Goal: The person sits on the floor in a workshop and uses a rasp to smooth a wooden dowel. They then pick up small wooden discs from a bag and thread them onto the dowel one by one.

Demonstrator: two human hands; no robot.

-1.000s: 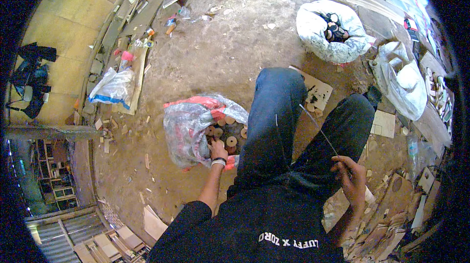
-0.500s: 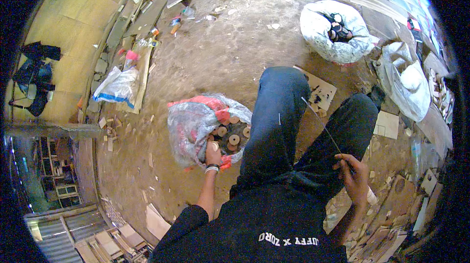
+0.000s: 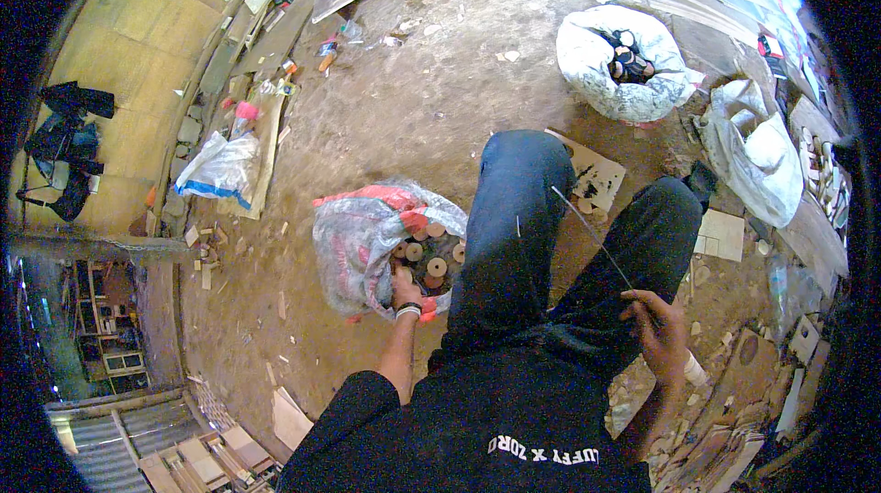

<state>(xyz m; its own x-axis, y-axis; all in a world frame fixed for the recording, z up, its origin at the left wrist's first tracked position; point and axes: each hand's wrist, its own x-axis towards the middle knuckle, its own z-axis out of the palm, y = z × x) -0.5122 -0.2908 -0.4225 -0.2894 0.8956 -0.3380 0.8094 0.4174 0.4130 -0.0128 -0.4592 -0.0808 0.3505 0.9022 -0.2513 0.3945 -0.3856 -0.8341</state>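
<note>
Wooden discs [image 3: 429, 264], pale and round with dark holes at their centres, lie heaped in the mouth of a clear plastic sack [image 3: 367, 241] trimmed with red, and the person's left hand [image 3: 404, 289] is down among them, its fingers curled over the near edge of the heap; whether they have closed on a single disc cannot be told from here; a dark band with a pale stripe circles that wrist. On the other side the right hand [image 3: 656, 328] sits near the right knee with its fingers pinched together on the near end of a thin metal rod [image 3: 592, 234], which slants up and away to the left across the gap between the knees; the sack rests on the dirt floor [image 3: 413, 89] just left of the left knee, touching the blue trouser leg. Farther out, a white sack [image 3: 629, 62] holding dark round pieces stands open at the far right, with a second white sack [image 3: 757, 149] right of it; a white bag with a blue stripe [image 3: 216, 167] lies at the left beside planks and offcuts; flat squares of board [image 3: 720, 234] and scraps litter the ground to the right of the knees.
</note>
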